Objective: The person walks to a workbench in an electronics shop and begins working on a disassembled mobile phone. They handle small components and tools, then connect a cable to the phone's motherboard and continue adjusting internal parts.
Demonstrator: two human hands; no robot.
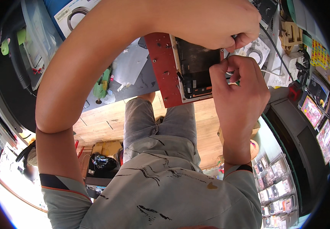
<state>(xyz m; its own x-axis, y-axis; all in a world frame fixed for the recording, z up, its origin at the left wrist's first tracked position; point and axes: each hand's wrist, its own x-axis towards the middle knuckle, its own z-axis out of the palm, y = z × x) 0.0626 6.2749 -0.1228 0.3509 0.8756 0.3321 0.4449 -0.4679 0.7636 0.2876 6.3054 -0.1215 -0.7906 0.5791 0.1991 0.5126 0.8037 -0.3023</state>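
Observation:
My left hand (245,28) reaches across to the far right of the work, its fingers curled into a pinch. Just nearer to me, my right hand (243,80) is also pinched, thumb against forefinger. Both sets of fingertips meet at the right edge of an open, tablet-like device (199,57), and whatever they grip is too small or hidden to make out. The device has a dark inside, a pale rim and small copper-coloured patches at its near end. It lies on a red plate (160,72) with screws, whose right part is covered by the device and my hands.
Left of the plate lie a pale sheet (132,65) and a green tool (101,86) with a dark tip, on the grey work surface (148,82). A black cable (277,47) runs down the right side. Small packaged items (275,191) fill a case at lower right.

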